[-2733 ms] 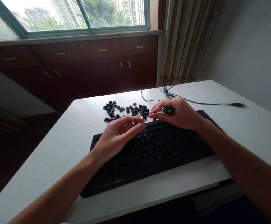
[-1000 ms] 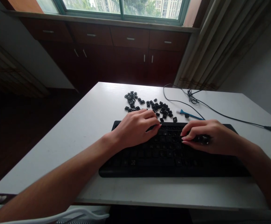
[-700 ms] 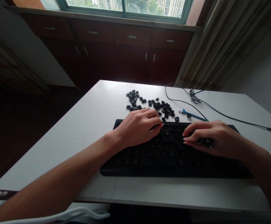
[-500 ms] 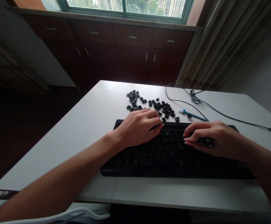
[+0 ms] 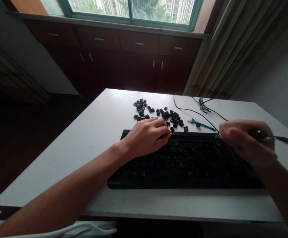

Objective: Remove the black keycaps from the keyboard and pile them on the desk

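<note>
A black keyboard lies on a white counter, partly keyed: many small black keys sit loose at 11 o'clock from its centre, while others appear seated; dim light prevents a full count. The left hand reaches in from 10 o'clock, its fingers bent, thumb and forefinger tips close together over the upper rows; whether they pinch anything cannot be told. At 2 o'clock, the right hand, blurred, has its fingers curled around a dark, shiny object. A blue tool rests near 12 o'clock, beyond the board.
</note>
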Tool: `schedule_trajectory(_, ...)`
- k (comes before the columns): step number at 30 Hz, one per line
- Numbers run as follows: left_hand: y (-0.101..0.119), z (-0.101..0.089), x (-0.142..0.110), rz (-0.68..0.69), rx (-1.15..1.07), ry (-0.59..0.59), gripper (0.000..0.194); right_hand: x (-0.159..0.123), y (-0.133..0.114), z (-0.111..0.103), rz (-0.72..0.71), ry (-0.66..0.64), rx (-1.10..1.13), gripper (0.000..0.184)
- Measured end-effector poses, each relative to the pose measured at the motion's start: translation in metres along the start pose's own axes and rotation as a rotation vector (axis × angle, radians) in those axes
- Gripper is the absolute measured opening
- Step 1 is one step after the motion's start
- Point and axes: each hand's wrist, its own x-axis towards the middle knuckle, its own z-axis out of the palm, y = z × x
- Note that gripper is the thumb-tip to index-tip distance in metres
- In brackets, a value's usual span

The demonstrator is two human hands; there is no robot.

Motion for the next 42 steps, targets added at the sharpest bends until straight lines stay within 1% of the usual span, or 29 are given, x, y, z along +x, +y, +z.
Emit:
schedule_trajectory(1, 0.0, 0.0, 0.0, -0.004, 0.001, 0.003, 0.023, 0.002, -0.002, 0.005, 0.01, 0.066, 0.149, 0.047)
schedule_trajectory(2, -0.001, 0.0, 0.0, -0.008, 0.0, 0.005, 0.023, 0.004, -0.006, 0.01, 0.031, 0.089, 0.26, 0.049)
schedule_trajectory(3, -0.001, 0.001, 0.001, -0.012, -0.003, 0.007, 0.023, 0.007, -0.011, 0.015, 0.055, 0.079, 0.322, 0.05)
schedule_trajectory(5, -0.001, 0.001, 0.001, -0.015, -0.006, 0.009, 0.023, 0.013, -0.026, 0.025, 0.103, 0.026, 0.341, 0.05)
schedule_trajectory(6, -0.001, 0.001, 0.001, -0.015, -0.006, 0.008, 0.023, 0.015, -0.035, 0.029, 0.099, 0.021, 0.326, 0.051)
schedule_trajectory(8, -0.001, 0.001, 0.001, -0.015, -0.005, 0.003, 0.024, 0.017, -0.047, 0.037, 0.056, 0.083, 0.308, 0.054)
schedule_trajectory(9, -0.001, 0.002, 0.001, -0.018, -0.006, -0.002, 0.024, 0.017, -0.048, 0.041, 0.024, 0.121, 0.305, 0.055)
schedule_trajectory(10, -0.001, 0.002, 0.001, -0.022, -0.006, -0.006, 0.025, 0.016, -0.046, 0.046, 0.013, 0.167, 0.319, 0.056)
schedule_trajectory(12, 0.0, 0.002, 0.001, -0.037, -0.002, -0.012, 0.024, 0.014, -0.035, 0.056, 0.015, 0.143, 0.355, 0.05)
schedule_trajectory(13, 0.0, 0.003, 0.001, -0.043, 0.003, -0.012, 0.024, 0.014, -0.028, 0.06, 0.114, 0.091, 0.305, 0.05)
schedule_trajectory(14, 0.0, 0.003, 0.001, -0.047, 0.008, -0.01, 0.023, 0.014, -0.022, 0.063, 0.154, 0.082, 0.292, 0.051)
schedule_trajectory(15, 0.0, 0.003, 0.0, -0.047, 0.012, -0.007, 0.023, 0.016, -0.019, 0.064, 0.176, 0.08, 0.297, 0.05)
schedule_trajectory(16, 0.0, 0.004, 0.0, -0.043, 0.013, -0.005, 0.024, 0.017, -0.02, 0.063, 0.173, 0.115, 0.337, 0.05)
schedule_trajectory(18, 0.0, 0.004, 0.0, -0.034, 0.012, -0.002, 0.025, 0.021, -0.029, 0.058, 0.078, 0.154, 0.376, 0.052)
schedule_trajectory(20, 0.0, 0.004, 0.0, -0.03, 0.011, -0.001, 0.025, 0.025, -0.041, 0.05, 0.014, 0.178, 0.353, 0.054)
schedule_trajectory(22, 0.0, 0.003, 0.0, -0.036, 0.011, -0.001, 0.025, 0.029, -0.046, 0.042, 0.032, 0.182, 0.245, 0.054)
schedule_trajectory(24, -0.002, 0.001, 0.0, -0.058, 0.017, -0.002, 0.025, 0.033, -0.04, 0.035, 0.098, 0.155, 0.009, 0.052)
schedule_trajectory(26, -0.006, -0.003, 0.0, -0.104, 0.04, -0.001, 0.025, 0.039, -0.025, 0.029, 0.121, 0.125, -0.325, 0.048)
schedule_trajectory(27, -0.01, -0.006, 0.0, -0.133, 0.059, 0.002, 0.025, 0.041, -0.015, 0.027, 0.097, 0.13, -0.482, 0.046)
schedule_trajectory(29, -0.019, -0.012, 0.0, -0.192, 0.111, 0.013, 0.025, 0.043, 0.005, 0.024, 0.083, 0.122, -0.69, 0.039)
schedule_trajectory(31, -0.03, -0.017, -0.002, -0.239, 0.165, 0.02, 0.023, 0.042, 0.023, 0.021, 0.138, 0.085, -0.79, 0.033)
schedule_trajectory(34, -0.046, -0.021, -0.005, -0.287, 0.228, 0.012, 0.022, 0.04, 0.038, 0.019, 0.211, -0.026, -0.91, 0.036)
schedule_trajectory(38, -0.057, -0.018, -0.009, -0.306, 0.241, -0.002, 0.025, 0.052, 0.044, 0.017, 0.262, -0.13, -0.982, 0.032)
schedule_trajectory(42, -0.055, -0.012, -0.01, -0.308, 0.16, -0.016, 0.03, 0.07, 0.047, 0.023, 0.33, -0.227, -1.019, 0.031)
